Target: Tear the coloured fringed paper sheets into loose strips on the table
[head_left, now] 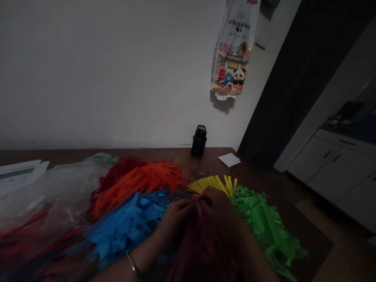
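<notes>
Both my hands meet over a dark pink bunch of fringed strips (201, 239) that hangs down toward me; whether it is paper or cloth I cannot tell. My left hand (176, 213) pinches its top edge from the left, thumb uppermost. From the right, my right hand (216, 203) grips the same edge with bent fingers. Just beyond my right hand fans out a yellow fringed strip (211, 182). A heap of blue fringed strips (132, 219) lies beside my left hand, and green fringed strips (261, 219) lie right of my right hand.
Orange fringed strips (141, 180) and dark red ones (122, 170) lie at the back left, near clear plastic bags (70, 184). A black bottle (199, 141) and white paper (229, 159) stand and lie by the wall. A printed packet (233, 58) hangs above.
</notes>
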`<state>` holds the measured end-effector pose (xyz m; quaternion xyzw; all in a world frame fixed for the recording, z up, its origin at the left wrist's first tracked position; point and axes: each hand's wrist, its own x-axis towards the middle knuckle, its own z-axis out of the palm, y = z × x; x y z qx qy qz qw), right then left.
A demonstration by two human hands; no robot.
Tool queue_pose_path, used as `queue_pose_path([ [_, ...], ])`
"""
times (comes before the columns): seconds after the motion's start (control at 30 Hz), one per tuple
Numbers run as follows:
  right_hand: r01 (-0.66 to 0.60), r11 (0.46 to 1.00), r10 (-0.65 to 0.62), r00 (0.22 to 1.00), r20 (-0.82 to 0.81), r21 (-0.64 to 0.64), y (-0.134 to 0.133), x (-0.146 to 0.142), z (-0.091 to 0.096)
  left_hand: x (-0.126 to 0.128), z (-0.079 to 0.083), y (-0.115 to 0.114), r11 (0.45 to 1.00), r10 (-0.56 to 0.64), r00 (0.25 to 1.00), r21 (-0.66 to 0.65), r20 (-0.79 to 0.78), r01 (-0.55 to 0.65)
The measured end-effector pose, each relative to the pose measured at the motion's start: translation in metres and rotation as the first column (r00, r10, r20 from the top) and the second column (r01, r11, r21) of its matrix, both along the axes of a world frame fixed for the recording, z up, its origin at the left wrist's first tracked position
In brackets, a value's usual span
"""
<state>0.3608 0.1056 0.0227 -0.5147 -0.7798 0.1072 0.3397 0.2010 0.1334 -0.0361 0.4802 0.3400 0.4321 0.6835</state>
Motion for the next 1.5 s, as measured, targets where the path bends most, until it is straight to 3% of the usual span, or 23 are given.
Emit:
queue_pose_path([
  [0.77,-0.041,0.999,0.041,0.998,-0.045,-0.003,0.0009,0.0033,0.0034,-0.0001,-0.0024,-0.0005,0.997,-0.061,0.997,-0.047,0.047,0.063],
  [1.5,-0.013,0.998,0.014,1.0,0.02,-0.054,-0.004,0.0028,0.0084,-0.0005,0.0019,0.0024,0.999,0.01,0.998,0.036,-0.06,-0.008],
])
